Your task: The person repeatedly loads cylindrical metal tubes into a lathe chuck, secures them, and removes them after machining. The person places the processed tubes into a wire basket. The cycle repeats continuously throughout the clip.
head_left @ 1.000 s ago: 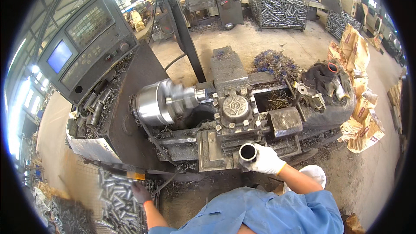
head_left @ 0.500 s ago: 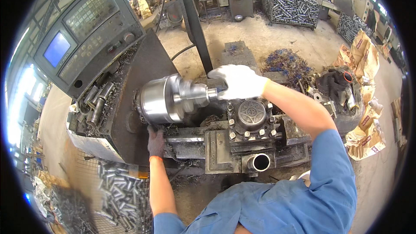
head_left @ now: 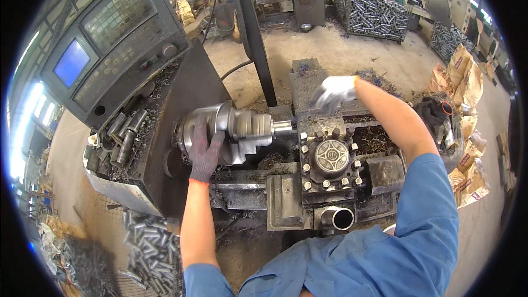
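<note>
My left hand [head_left: 205, 154], in a dark grey glove with an orange cuff, lies with fingers spread on the shiny lathe chuck [head_left: 224, 115]. A short steel cylinder [head_left: 282, 127] sticks out to the right from the chuck's stepped jaws [head_left: 250, 125]. My right hand [head_left: 334, 92], in a white glove, is over the dark machine bed beyond the tool post [head_left: 332, 157], apart from the cylinder. Motion blurs it slightly, but its fingers look loosely stretched, with nothing visible in them. Bolts ring the square tool post, which has a round embossed cap.
A control panel [head_left: 107, 38] with a blue screen stands at left, above steel pieces [head_left: 127, 135] on a chip-covered ledge. Lower left, a mesh holds many steel tubes [head_left: 151, 250]. A pipe end [head_left: 342, 218] points up near my body. Torn paper sacks [head_left: 470, 170] lie at right.
My left hand has risen from below the chuck onto it. My right hand has moved right, away from the cylinder's end. The jaws, earlier smeared, look sharper. The tool post appears slightly farther right.
</note>
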Demonstrator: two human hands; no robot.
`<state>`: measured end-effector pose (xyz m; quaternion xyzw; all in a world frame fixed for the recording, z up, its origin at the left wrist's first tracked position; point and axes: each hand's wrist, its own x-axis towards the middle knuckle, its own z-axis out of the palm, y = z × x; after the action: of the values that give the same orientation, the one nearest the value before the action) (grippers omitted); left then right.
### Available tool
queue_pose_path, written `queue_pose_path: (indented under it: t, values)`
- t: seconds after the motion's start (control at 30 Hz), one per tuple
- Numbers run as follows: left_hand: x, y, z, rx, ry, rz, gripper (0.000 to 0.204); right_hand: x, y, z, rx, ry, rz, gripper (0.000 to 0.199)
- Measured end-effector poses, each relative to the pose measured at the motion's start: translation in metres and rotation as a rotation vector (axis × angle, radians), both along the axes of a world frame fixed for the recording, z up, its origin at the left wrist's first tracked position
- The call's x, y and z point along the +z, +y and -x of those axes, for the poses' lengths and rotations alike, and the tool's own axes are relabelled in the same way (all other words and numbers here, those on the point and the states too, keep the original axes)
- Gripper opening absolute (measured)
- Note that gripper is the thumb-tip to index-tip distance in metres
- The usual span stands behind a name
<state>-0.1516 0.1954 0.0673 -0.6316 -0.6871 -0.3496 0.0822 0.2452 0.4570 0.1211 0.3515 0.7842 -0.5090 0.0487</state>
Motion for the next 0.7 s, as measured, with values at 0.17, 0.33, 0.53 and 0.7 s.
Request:
queue_pose_path:
  t: [0.17,0.33,0.53,0.7]
  values:
    - [0.012,0.054,0.008,-0.131,-0.354,0.119,0.073,-0.011,0.034,-0.026,-0.596,-0.42,-1.106,0.043]
    - [0.025,0.06,0.005,-0.061,-0.294,0.195,0.074,-0.012,0.005,0.073,0.314,-0.157,-0.686,0.071]
    - [0.024,0.062,0.008,-0.015,-0.241,0.258,0.077,-0.016,-0.063,0.129,0.594,-0.333,-0.561,0.048]
    - [0.017,0.057,0.007,-0.011,-0.122,0.18,0.075,-0.061,-0.049,0.129,0.557,-0.501,-0.704,0.07]
